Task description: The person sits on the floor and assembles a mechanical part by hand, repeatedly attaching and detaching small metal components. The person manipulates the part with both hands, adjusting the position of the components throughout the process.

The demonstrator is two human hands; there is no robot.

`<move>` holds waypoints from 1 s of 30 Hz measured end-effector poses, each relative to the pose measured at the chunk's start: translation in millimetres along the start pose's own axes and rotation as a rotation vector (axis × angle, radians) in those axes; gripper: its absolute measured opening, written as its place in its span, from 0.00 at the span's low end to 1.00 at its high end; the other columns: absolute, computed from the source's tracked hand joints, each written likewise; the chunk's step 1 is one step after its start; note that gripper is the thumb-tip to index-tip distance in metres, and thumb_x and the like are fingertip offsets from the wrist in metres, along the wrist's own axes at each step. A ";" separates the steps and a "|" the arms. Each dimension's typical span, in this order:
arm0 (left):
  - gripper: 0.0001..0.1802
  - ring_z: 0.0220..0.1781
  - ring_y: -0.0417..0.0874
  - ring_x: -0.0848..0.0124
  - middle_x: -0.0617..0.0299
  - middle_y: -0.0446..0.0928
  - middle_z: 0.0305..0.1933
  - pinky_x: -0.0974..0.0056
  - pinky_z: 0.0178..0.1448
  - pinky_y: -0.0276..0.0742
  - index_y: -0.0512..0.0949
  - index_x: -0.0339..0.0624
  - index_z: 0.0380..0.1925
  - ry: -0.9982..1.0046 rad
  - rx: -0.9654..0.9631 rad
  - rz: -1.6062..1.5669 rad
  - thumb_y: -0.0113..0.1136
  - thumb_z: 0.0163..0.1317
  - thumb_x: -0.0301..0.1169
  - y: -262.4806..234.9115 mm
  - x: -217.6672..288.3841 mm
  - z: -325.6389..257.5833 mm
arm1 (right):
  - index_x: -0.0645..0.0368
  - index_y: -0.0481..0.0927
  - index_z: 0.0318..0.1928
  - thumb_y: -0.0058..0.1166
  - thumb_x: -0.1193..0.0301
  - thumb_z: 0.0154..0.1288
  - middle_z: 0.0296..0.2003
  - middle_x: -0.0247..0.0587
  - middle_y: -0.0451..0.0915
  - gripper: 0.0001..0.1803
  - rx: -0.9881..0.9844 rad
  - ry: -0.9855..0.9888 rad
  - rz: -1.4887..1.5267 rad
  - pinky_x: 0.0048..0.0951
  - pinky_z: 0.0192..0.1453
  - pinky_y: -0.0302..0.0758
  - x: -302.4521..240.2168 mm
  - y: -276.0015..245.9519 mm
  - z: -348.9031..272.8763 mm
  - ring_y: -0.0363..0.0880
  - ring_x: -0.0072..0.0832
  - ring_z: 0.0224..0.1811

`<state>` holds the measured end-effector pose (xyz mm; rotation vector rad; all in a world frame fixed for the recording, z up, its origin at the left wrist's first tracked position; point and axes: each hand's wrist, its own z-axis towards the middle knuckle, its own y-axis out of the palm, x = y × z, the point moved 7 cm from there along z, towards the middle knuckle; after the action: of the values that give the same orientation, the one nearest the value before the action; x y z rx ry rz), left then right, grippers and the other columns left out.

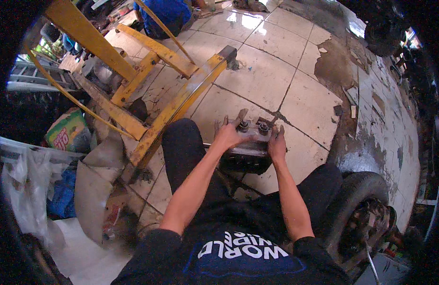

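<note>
Between my knees is a dark, greasy metal engine part (pixel 250 148), low over the tiled floor. It is blocky, with a paler flat face and two round fittings on its far side. My left hand (pixel 229 133) grips its left end, the thumb lying along the top near one fitting. Around the right end my right hand (pixel 277 145) is closed, fingers pointing away from me. The fingers of both hands look blackened with grime. The underside of the part is hidden, and I cannot tell whether it touches the floor.
A yellow metal frame (pixel 181 99) stands at the left. A tyre with a wheel (pixel 359 213) lies close by my right knee. Plastic sheeting (pixel 27 185) and a green-yellow bag (pixel 70 130) are at far left. Beyond the frame, a person in blue (pixel 165 19) crouches.
</note>
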<state>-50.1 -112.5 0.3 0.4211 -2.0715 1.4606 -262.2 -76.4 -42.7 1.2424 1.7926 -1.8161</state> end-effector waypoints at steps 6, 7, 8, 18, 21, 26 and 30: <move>0.67 0.76 0.49 0.40 0.43 0.67 0.67 0.37 0.76 0.34 0.49 0.60 0.74 -0.056 -0.008 0.070 0.61 0.35 0.76 -4.7 -4.1 -0.8 | 0.71 0.56 0.68 0.31 0.50 0.76 0.60 0.68 0.69 0.36 -0.073 -0.025 -0.034 0.48 0.63 0.69 -21.5 2.3 -8.0 0.70 0.59 0.61; 0.67 0.76 0.49 0.40 0.42 0.67 0.67 0.37 0.76 0.35 0.50 0.60 0.74 -0.075 -0.062 0.072 0.60 0.35 0.77 -6.5 2.0 4.5 | 0.71 0.58 0.67 0.32 0.51 0.76 0.56 0.69 0.72 0.36 -0.029 -0.071 -0.032 0.50 0.59 0.71 -19.3 -0.1 -6.6 0.73 0.61 0.57; 0.67 0.76 0.50 0.40 0.41 0.67 0.67 0.37 0.76 0.35 0.50 0.60 0.74 -0.095 -0.112 0.073 0.60 0.35 0.77 -2.4 5.2 9.6 | 0.71 0.58 0.67 0.32 0.51 0.76 0.56 0.69 0.72 0.35 0.013 -0.073 -0.051 0.50 0.58 0.71 -9.8 -1.4 -1.7 0.73 0.61 0.57; 0.58 0.68 0.66 0.40 0.45 0.76 0.59 0.35 0.75 0.43 0.39 0.77 0.74 0.031 0.096 0.254 0.61 0.47 0.69 13.7 -12.3 9.6 | 0.70 0.59 0.66 0.33 0.50 0.75 0.54 0.68 0.74 0.35 0.042 -0.043 -0.014 0.51 0.57 0.71 -9.4 -1.0 -2.9 0.74 0.60 0.56; 0.62 0.73 0.53 0.33 0.44 0.73 0.62 0.34 0.74 0.44 0.38 0.75 0.74 0.123 0.113 0.043 0.62 0.43 0.71 9.6 -9.5 0.4 | 0.69 0.59 0.66 0.33 0.48 0.75 0.54 0.69 0.74 0.36 -0.004 -0.017 0.021 0.49 0.59 0.70 -22.2 -5.1 -2.8 0.73 0.59 0.57; 0.68 0.76 0.50 0.40 0.46 0.64 0.70 0.37 0.76 0.36 0.38 0.71 0.75 -0.087 -0.182 0.095 0.61 0.36 0.76 6.9 -3.0 20.5 | 0.67 0.56 0.69 0.32 0.45 0.74 0.57 0.70 0.72 0.39 -0.042 -0.024 0.071 0.46 0.63 0.67 -20.8 -3.8 -6.0 0.71 0.59 0.61; 0.62 0.74 0.53 0.38 0.48 0.72 0.64 0.37 0.75 0.44 0.49 0.66 0.74 0.057 0.026 0.055 0.66 0.39 0.69 -2.4 6.4 -3.8 | 0.64 0.63 0.63 0.32 0.51 0.76 0.54 0.67 0.74 0.31 0.042 0.011 -0.002 0.52 0.57 0.71 -5.0 -3.9 -3.1 0.74 0.61 0.55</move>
<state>-52.8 -109.3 7.0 0.3312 -2.0355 1.5150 -261.0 -74.6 -36.0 1.2691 1.7700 -1.8609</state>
